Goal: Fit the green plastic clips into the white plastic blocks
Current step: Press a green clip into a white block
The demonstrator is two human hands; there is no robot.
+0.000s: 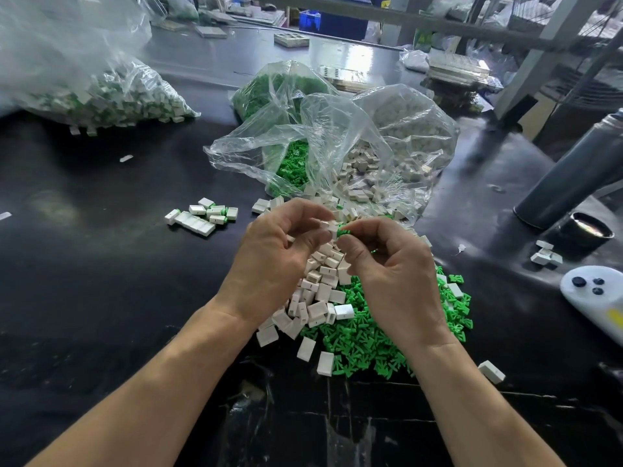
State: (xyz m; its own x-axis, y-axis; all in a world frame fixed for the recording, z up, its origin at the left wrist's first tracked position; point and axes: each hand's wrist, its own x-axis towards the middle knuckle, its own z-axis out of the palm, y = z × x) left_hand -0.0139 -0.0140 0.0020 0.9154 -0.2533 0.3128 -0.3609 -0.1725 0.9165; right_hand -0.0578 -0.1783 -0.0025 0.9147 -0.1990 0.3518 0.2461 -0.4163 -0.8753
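Observation:
My left hand (276,257) pinches a white plastic block (331,228) between thumb and fingers. My right hand (391,274) pinches a green plastic clip (344,229) that touches the block's right side. Both hands hover above a heap of loose white blocks (317,298). A heap of green clips (367,335) lies under and right of my right hand. Several fitted white blocks with green ends (205,215) sit in a small group to the left on the black table.
An open clear bag (303,156) with green clips and white blocks lies behind the hands. A bag of fitted parts (114,92) lies at far left. A dark cylinder (573,173), a black cup (591,230) and a white controller (596,294) are at right.

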